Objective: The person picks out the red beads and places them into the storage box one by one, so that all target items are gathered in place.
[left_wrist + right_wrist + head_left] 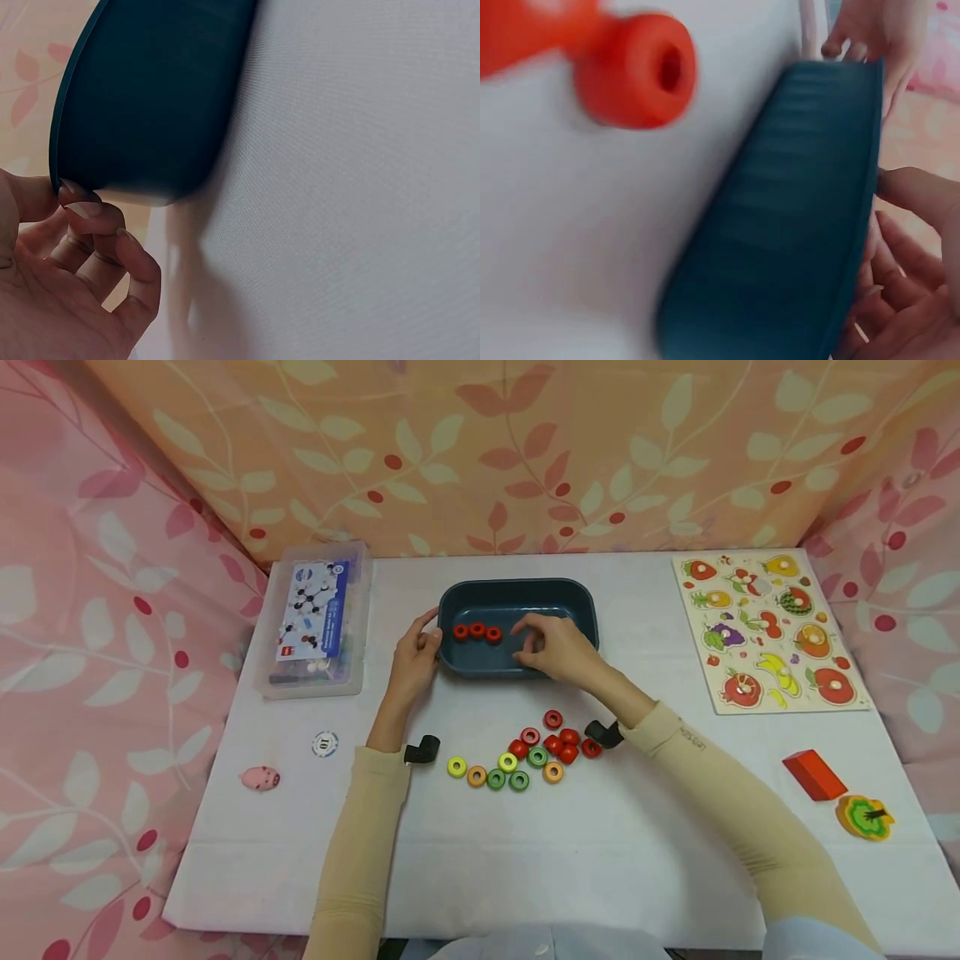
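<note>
A dark blue rectangular tray [517, 670] stands near the back of the table. Three red ring-shaped beads [477, 630] lie in a row in its left half. My left hand [415, 656] pinches the tray's left rim; the left wrist view shows thumb and fingertips at that edge [57, 142]. My right hand [561, 650] reaches over the tray's near rim, fingers bent and thumb apart from the index finger, with no bead showing between them. In the right wrist view the tray wall [780, 202] hides those fingertips.
Loose red, green, yellow and orange beads [517, 760] lie in front of the tray. A clear plastic box [358, 635], a pig figure [260, 778] and a round chip [325, 743] are at left. At right are a fruit puzzle board [772, 631], a red block [815, 775] and a pepper-like piece [865, 817].
</note>
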Demonstrator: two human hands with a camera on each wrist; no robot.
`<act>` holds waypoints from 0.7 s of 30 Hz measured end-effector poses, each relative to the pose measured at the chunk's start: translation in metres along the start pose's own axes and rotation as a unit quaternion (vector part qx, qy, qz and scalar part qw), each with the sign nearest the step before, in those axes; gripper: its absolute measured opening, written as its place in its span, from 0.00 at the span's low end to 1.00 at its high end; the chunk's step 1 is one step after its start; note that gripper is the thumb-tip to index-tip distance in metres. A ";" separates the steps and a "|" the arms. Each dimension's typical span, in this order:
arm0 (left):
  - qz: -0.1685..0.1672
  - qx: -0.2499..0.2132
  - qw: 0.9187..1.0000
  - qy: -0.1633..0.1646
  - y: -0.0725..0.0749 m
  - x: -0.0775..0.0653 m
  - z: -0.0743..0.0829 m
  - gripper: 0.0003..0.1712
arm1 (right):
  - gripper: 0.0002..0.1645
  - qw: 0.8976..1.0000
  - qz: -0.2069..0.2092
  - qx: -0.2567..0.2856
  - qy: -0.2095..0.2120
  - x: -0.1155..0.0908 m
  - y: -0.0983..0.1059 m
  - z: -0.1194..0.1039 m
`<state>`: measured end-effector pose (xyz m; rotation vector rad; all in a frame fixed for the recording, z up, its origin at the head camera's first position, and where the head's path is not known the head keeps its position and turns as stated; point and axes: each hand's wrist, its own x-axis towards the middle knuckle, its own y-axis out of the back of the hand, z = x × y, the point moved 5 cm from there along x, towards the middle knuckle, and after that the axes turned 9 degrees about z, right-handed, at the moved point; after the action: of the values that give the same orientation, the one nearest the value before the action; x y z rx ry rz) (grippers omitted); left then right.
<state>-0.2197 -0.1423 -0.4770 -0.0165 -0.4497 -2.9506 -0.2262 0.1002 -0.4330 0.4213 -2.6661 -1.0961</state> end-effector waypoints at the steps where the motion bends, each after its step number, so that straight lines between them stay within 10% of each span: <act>1: 0.003 0.003 1.000 -0.001 0.000 0.001 -0.002 0.25 | 0.20 1.000 -0.002 0.003 0.012 -0.007 0.003 -0.001; 8: 0.010 0.009 1.000 0.000 0.000 0.001 -0.006 0.24 | 0.18 0.997 0.000 0.032 0.066 -0.054 0.022 0.000; 21: -0.005 0.001 1.000 0.006 0.000 -0.002 0.007 0.26 | 0.19 0.986 -0.154 0.061 0.004 -0.107 0.008 0.040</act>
<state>-0.2175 -0.1402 -0.4703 0.0030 -0.4538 -2.9575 -0.1409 0.1685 -0.4657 0.8842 -2.7309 -1.0061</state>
